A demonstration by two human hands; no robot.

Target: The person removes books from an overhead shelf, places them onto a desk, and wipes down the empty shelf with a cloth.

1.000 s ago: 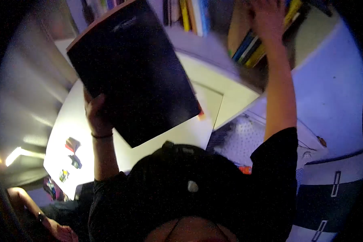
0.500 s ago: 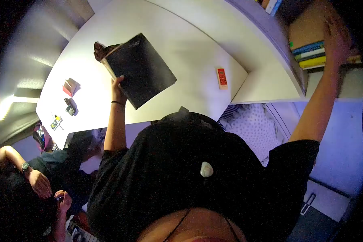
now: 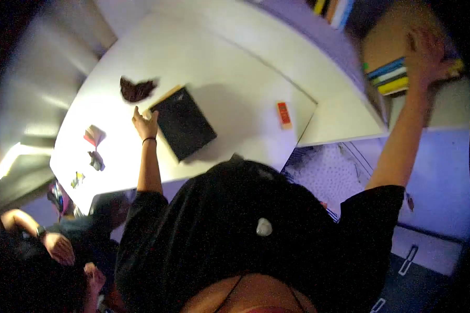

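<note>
A thick black book [image 3: 185, 124] lies on the white table [image 3: 240, 78]. Beside its left edge is my left hand [image 3: 146, 123], open with fingers apart and holding nothing. A dark brown crumpled item [image 3: 137, 89] rests just beyond that hand. At the upper right, my right hand [image 3: 425, 55] reaches into a shelf and lies with fingers spread over a stack of books [image 3: 391, 78] with blue, white and yellow spines. Blur hides exactly where its fingertips touch.
On the table are a red calculator-like device [image 3: 283, 115], a small red-and-cream object [image 3: 93, 136] and a small dark item [image 3: 95, 160]. More upright books [image 3: 331, 11] stand on the shelf. Another person's hand [image 3: 59, 248] shows at the lower left.
My left hand has let go of the black book, which has gone from being held up to lying on the table. My right hand stays at the stacked books. The view has shifted slightly.
</note>
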